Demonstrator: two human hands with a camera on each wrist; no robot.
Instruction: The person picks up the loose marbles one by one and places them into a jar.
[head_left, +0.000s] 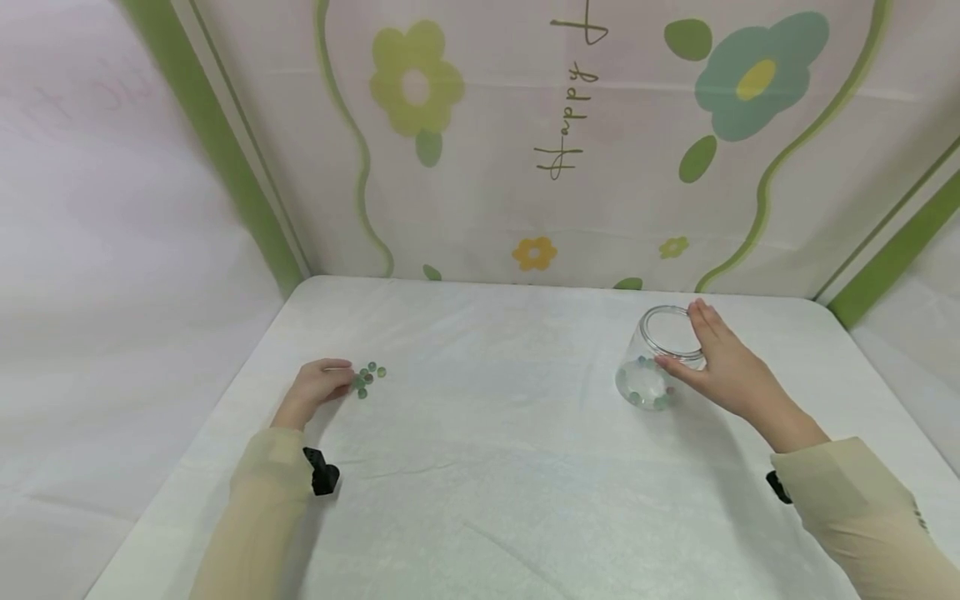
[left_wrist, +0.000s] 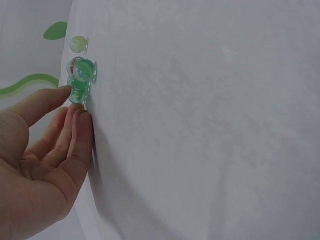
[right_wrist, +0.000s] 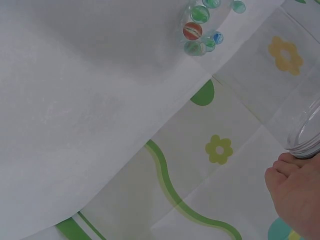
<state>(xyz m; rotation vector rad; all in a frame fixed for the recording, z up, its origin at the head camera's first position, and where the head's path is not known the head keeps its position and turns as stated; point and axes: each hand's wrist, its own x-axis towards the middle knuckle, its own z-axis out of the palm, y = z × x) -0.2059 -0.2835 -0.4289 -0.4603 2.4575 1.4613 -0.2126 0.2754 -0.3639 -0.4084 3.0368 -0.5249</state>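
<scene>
On the left of the table lies a small cluster of glass marbles [head_left: 367,379], mostly green. My left hand [head_left: 318,387] rests beside it, thumb and fingertips right at a green marble [left_wrist: 77,96]; the fingers are loosely bent, a narrow gap between thumb and forefinger. To the right stands a clear, wide-mouthed glass jar [head_left: 636,342]. My right hand [head_left: 727,367] holds it near the rim, thumb along the front and fingers at the far right side. Several marbles ring the jar's bottom, among them a red one [right_wrist: 192,31].
The white-covered table [head_left: 487,467] ends at a floral curtain [head_left: 480,183] at the back. White cloth walls with green trim [head_left: 225,158] stand on both sides. A small black device [head_left: 322,473] sits at the left wrist.
</scene>
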